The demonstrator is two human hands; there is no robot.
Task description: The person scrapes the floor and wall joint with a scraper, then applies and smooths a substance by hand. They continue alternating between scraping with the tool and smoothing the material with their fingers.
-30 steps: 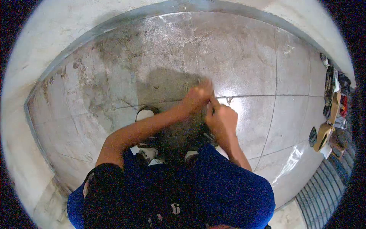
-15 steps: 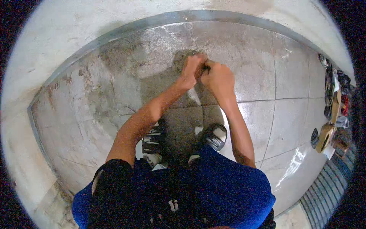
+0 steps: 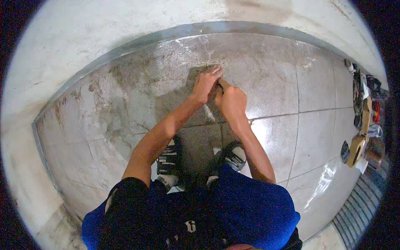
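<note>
Both of my hands meet over the floor, in front of my feet. My left hand (image 3: 206,85) is bent, its fingertips pointing away from me and close to the right one. My right hand (image 3: 231,101) is closed around a small dark object (image 3: 218,86), too small to identify, which shows between the two hands. What the left fingers hold, if anything, is hidden. Below the hands lies the grey tiled floor (image 3: 266,75), with darker stained patches to the left.
My feet, in a left sandal (image 3: 167,160) and a right sandal (image 3: 234,156), stand below my forearms. A pale wall (image 3: 125,21) curves round the floor. At the right lie a cardboard box (image 3: 355,151), assorted items and a ridged grey panel (image 3: 359,204).
The view has shifted slightly, so the wall edge sits lower. Both hands appear lower and a little further left, and the left fingers have straightened somewhat.
</note>
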